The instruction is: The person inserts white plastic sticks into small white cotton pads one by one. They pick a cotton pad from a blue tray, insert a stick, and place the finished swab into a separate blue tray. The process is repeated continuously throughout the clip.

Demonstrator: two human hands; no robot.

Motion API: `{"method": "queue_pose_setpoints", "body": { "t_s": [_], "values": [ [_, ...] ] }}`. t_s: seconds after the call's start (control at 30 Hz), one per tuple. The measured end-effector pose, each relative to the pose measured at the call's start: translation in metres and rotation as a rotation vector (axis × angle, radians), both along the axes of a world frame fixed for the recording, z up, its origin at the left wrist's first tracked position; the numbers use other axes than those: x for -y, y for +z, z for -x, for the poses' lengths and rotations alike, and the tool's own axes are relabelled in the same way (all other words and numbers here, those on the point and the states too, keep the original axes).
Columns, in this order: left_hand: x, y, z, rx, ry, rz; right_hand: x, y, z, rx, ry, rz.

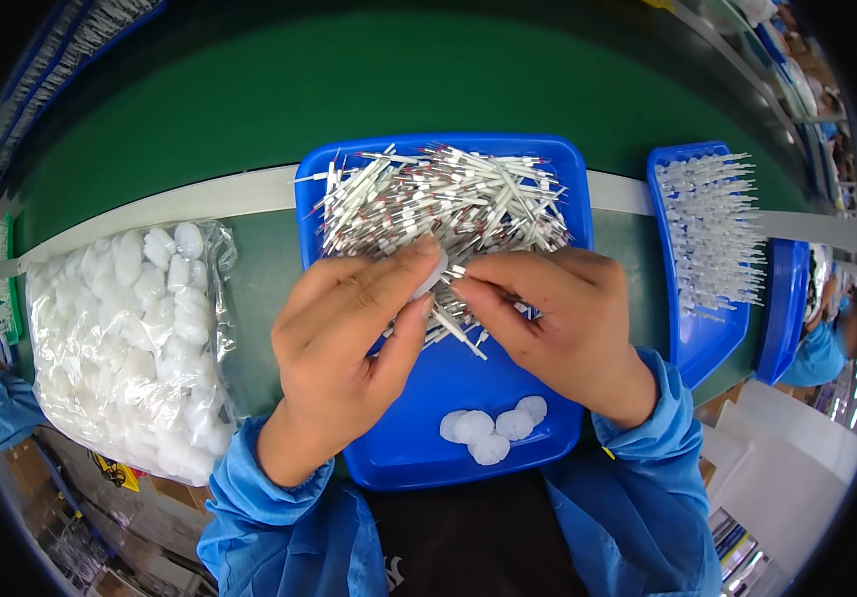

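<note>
While L grip (347, 323) pinches a white disc (432, 276) & R grip (570, 313) a thin stick (457, 271), an off-ctr push might crease the disc.

Pinched left grip (347, 316), pinched right grip (566, 316)

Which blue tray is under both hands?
The middle tray, with white discs near its lower rim; left hand and right hand are above it. Other blue trays lie aside.

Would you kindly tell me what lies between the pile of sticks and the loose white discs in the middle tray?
In the head view, a bare stretch of the blue tray lies between the sticks and discs.
</note>
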State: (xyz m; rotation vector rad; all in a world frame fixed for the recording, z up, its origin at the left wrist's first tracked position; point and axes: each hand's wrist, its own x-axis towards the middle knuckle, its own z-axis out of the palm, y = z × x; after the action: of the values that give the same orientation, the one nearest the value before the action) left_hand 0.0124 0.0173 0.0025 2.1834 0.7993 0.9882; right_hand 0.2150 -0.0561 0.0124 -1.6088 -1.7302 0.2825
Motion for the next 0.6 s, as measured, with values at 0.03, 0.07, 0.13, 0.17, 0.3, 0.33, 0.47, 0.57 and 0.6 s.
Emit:
{"method": "queue_pose_setpoints", "body": {
  "t_s": [0.03, 0.07, 0.13, 0.17, 0.3, 0.33, 0.47, 0.57, 0.6],
  "values": [
    [0.002, 0.0, 0.0, -0.023, 0.01, 0.024, 0.0, 0.001, 0.001, 0.045, -0.001, -0.011],
    [0.006, 0.001, 0.0, -0.046, 0.019, 0.048, 0.001, 0.004, 0.001, 0.088, 0.004, -0.013],
    [0.009, 0.003, 0.0, -0.059, 0.044, 0.088, 0.002, 0.012, 0.0, 0.176, 0.011, -0.019],
    [0.01, 0.004, -0.001, -0.05, 0.059, 0.105, 0.001, 0.011, 0.0, 0.164, 0.031, -0.056],
    [0.017, 0.009, -0.001, -0.043, 0.084, 0.212, -0.003, 0.007, -0.004, 0.141, 0.095, -0.132],
    [0.017, 0.009, -0.001, -0.048, 0.077, 0.192, -0.003, 0.007, -0.004, 0.14, 0.11, -0.132],
    [0.015, 0.003, 0.001, -0.047, 0.018, 0.11, -0.004, 0.003, -0.006, 0.092, 0.114, -0.101],
    [0.007, 0.004, -0.001, 0.078, 0.004, 0.248, -0.001, 0.002, -0.01, -0.02, 0.108, -0.049],
    [0.005, 0.005, -0.001, 0.135, 0.004, 0.328, 0.0, 0.003, -0.011, -0.085, 0.117, -0.02]
  ]
}}
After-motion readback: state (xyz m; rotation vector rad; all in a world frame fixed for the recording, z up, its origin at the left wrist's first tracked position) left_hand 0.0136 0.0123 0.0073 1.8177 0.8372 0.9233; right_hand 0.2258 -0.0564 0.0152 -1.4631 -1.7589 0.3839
